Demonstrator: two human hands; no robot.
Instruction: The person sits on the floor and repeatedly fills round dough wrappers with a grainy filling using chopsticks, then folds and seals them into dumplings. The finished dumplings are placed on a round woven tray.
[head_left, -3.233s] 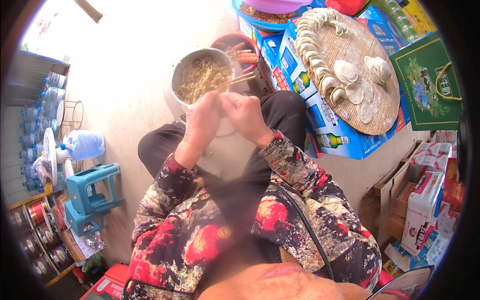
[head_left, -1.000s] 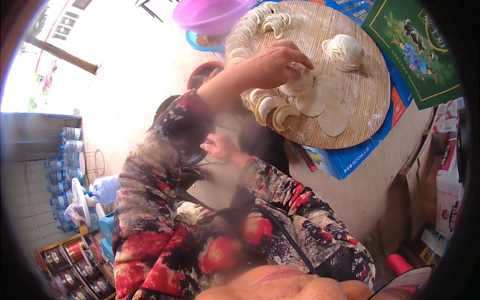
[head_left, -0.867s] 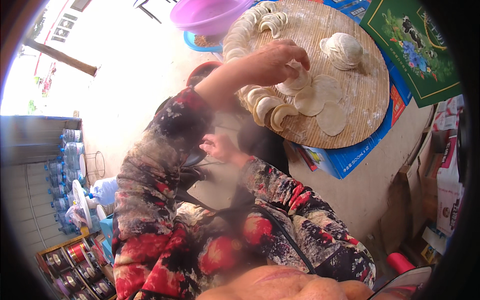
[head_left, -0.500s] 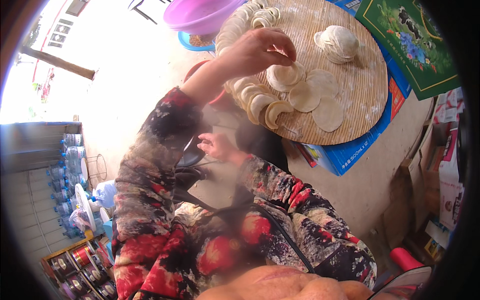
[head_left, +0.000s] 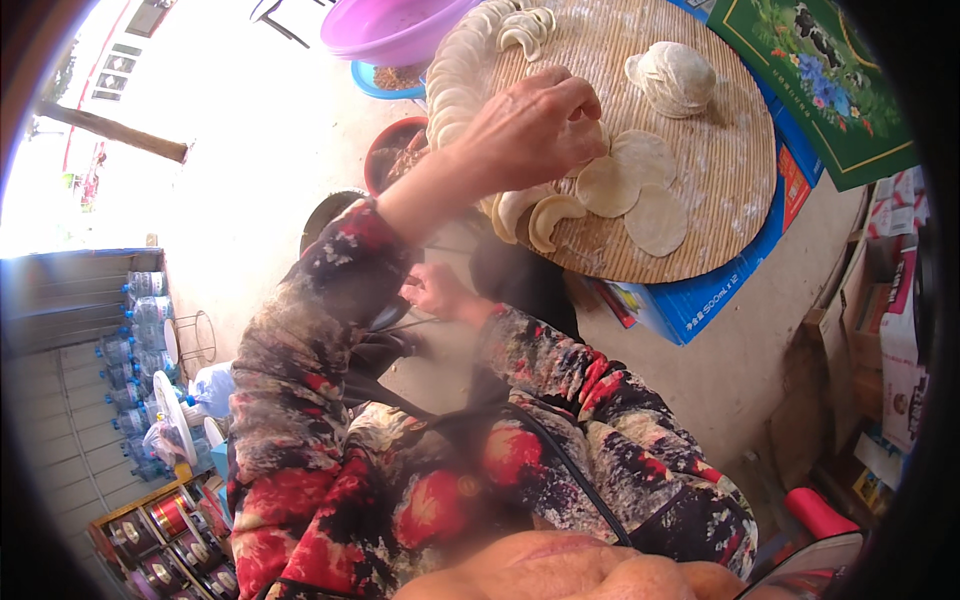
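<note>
My left hand (head_left: 545, 125) is over the round slatted board (head_left: 725, 200), its fingers pinched on a pale dumpling wrapper (head_left: 603, 140) that they mostly cover. Beside it, flat wrappers (head_left: 657, 220) overlap on the board. A taller stack of wrappers (head_left: 672, 80) lies farther right. Folded half-moon dumplings (head_left: 455, 95) line the board's left edge in overlapping rows, with a few (head_left: 553, 220) just below my left wrist. My right hand (head_left: 440, 290) is low in front of my body, next to my left sleeve. Its fingers are curled, and what they hold, if anything, cannot be made out.
A red bowl with filling (head_left: 385, 155) stands left of the board, near a dark-rimmed pot (head_left: 325, 212). Beyond are a pink basin (head_left: 385, 35) and a blue basin (head_left: 375, 90). Blue cartons (head_left: 700, 310) support the board; a green box (head_left: 830, 130) is at far right.
My left hand has shifted slightly right and nearer over the wrappers, with its fingers drawn together. My right hand's fingers have curled in. The red bowl and pot now show more.
</note>
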